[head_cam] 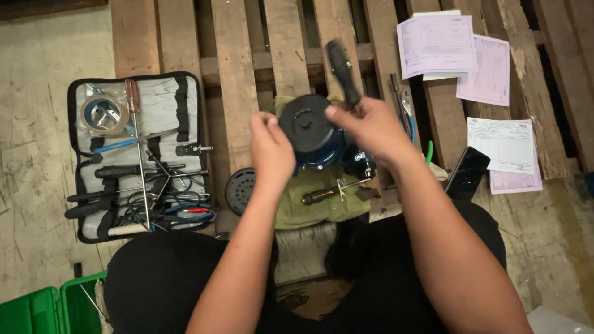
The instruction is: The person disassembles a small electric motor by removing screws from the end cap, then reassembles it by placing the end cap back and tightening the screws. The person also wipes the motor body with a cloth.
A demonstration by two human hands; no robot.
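Broadly, the work sat on a wooden pallet (235,68), where a blue round-bodied motor unit (322,151) rested on an olive cloth (309,204) directly in front of the seated person, its black round cover (306,122) facing up. Doing this step well seemed to call for the body to be held dead steady while the tool worked at the far edge of the cover, with the shaft kept in line so the tip would not slip. The left hand (271,148) was pressed against the near-left side of the unit, fingers curled narrow round its edge, wrist straight and forearm rising from the lap. The right hand (371,127) was closed tight on a black-handled tool (342,71), whose handle stood tilted up and away, blurred; the tip was hidden behind the cover. To the left lay an open tool roll (139,154) with screwdrivers and tape, to the right some pale papers (461,52) and a dark phone (467,173). Smaller still, a loose screwdriver (328,193) lay on the cloth, beside a round black grille (240,188).
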